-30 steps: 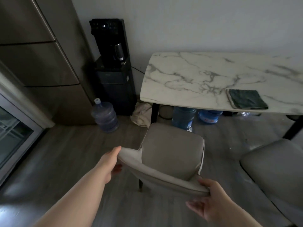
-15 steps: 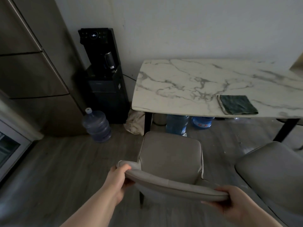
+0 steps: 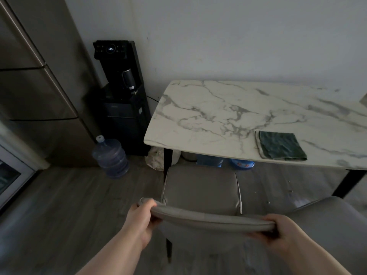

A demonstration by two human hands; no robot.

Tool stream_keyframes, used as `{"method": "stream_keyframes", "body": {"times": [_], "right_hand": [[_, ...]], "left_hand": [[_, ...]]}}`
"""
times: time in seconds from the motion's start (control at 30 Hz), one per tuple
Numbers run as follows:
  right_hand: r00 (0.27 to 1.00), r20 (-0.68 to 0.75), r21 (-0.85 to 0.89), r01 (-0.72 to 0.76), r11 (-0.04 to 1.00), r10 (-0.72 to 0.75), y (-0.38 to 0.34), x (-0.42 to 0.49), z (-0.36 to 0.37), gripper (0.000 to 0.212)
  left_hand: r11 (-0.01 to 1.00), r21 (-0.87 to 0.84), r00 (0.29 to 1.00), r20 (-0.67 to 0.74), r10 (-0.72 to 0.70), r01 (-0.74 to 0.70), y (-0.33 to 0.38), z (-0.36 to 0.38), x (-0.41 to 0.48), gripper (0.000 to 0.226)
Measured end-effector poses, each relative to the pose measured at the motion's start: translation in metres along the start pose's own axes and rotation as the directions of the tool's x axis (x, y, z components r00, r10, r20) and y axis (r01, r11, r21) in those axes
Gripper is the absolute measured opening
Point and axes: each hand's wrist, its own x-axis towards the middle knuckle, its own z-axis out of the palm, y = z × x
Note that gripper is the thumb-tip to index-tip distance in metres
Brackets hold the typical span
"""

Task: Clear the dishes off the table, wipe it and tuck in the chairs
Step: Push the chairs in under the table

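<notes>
1. The padded grey chair (image 3: 200, 187), with a smooth, curved backrest, stands with its seat front at the edge of the white marble-veined bench (image 3: 218, 108).
2. The left hand (image 3: 142, 217) and right hand (image 3: 282, 231) each grip one end of the backrest, fingers curled.
3. A folded green cloth (image 3: 281, 145) lies on the bench.

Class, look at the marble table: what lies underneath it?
Under the marble table you can see a blue water bottle, a second blue bottle and a pale bag beside the black leg. The tabletop hides their upper parts and anything farther back.
</notes>
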Motion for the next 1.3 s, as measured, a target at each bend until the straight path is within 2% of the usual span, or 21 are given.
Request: {"method": "stream_keyframes", "body": {"times": [0.07,0.17,0.23,0.33,0.43,0.6,0.73,0.83,0.93,1.03,1.2,1.3], "right_hand": [[1.0,0.019,0.025,-0.007,1.0,0.006,-0.012,0.008,-0.005,0.013],[0.999,0.025,0.052,-0.039,0.998,0.038,-0.014,0.019,-0.013,0.038],[0.998,0.034,0.083,-0.05,0.995,0.048,-0.019,0.027,-0.014,0.031],[0.998,0.058,0.117,-0.045,0.992,0.039,-0.03,0.035,-0.01,0.007],[0.996,0.081,0.102,-0.056,0.993,0.048,-0.043,0.048,0.0,0.018],[0.995,0.073,0.017,-0.067,0.998,0.066,-0.059,0.073,0.025,0.013],[0.999,0.036,-0.044,-0.029,0.999,0.031,-0.084,0.091,0.032,0.018],[1.0,0.011,0.014,-0.016,1.0,0.016,-0.092,0.093,0.032,0.017],[1.0,0.013,0.056,0.009,0.998,-0.009,-0.075,0.095,0.044,0.017],[1.0,0.005,0.048,0.014,0.999,-0.014,-0.071,0.098,0.06,0.02],[0.996,-0.08,0.018,0.044,0.999,-0.043,-0.104,0.111,0.058,0.016],[0.995,-0.076,0.001,0.07,0.998,-0.07,-0.109,0.119,0.06,0.014]], "left_hand": [[1.0,0.008,1.0,-0.014,0.003,-0.002,0.0,0.014,0.003,0.03],[1.0,0.007,1.0,-0.023,0.01,-0.01,-0.001,0.029,0.011,0.034],[1.0,0.007,0.999,-0.04,0.015,-0.015,-0.001,0.041,0.021,0.034],[1.0,0.006,0.998,-0.054,0.024,-0.024,0.004,0.054,0.036,0.037],[1.0,0.004,0.997,-0.068,0.022,-0.021,0.013,0.059,0.052,0.035],[1.0,0.004,0.995,-0.092,0.031,-0.031,0.034,0.06,0.076,0.029],[0.998,0.026,0.998,-0.039,0.052,-0.051,0.047,0.078,0.084,0.006],[0.998,0.036,0.998,0.003,0.055,-0.055,0.048,0.086,0.089,0.004],[0.998,0.024,0.998,0.006,0.063,-0.063,0.052,0.077,0.098,0.019],[0.996,0.018,0.995,0.032,0.09,-0.091,0.062,0.075,0.112,0.019],[0.998,0.029,0.996,0.069,0.049,-0.052,0.056,0.1,0.119,0.022],[0.998,0.035,0.996,0.078,0.044,-0.047,0.06,0.104,0.127,0.02]]}}
